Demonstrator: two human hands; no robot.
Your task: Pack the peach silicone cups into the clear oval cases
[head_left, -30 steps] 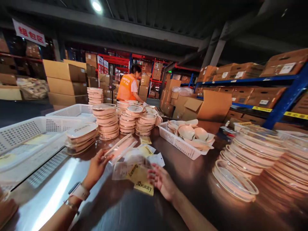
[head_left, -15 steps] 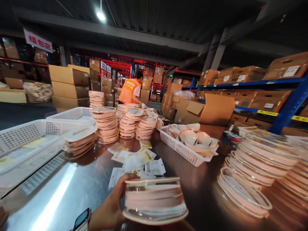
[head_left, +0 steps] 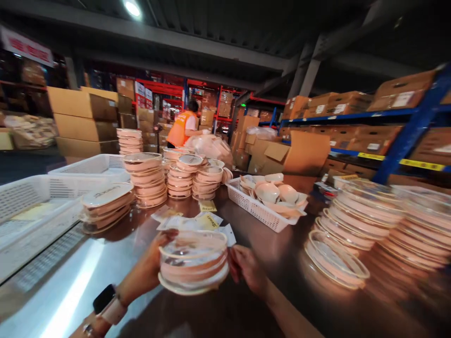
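While your left hand (head_left: 150,270) grips the left side of the clear-lidded pink container stack (head_left: 193,262), your right hand (head_left: 246,268) clasps its right side. Stack sits low over the steel desk (head_left: 197,314), just in front of the scattered paper labels (head_left: 197,222).

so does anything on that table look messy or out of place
Mostly tidy. The paper slips lie scattered and overlapping behind the round clear container that the left hand and right hand hold. The stack of oval lids leans unevenly, and the bowls in the white basket are jumbled.
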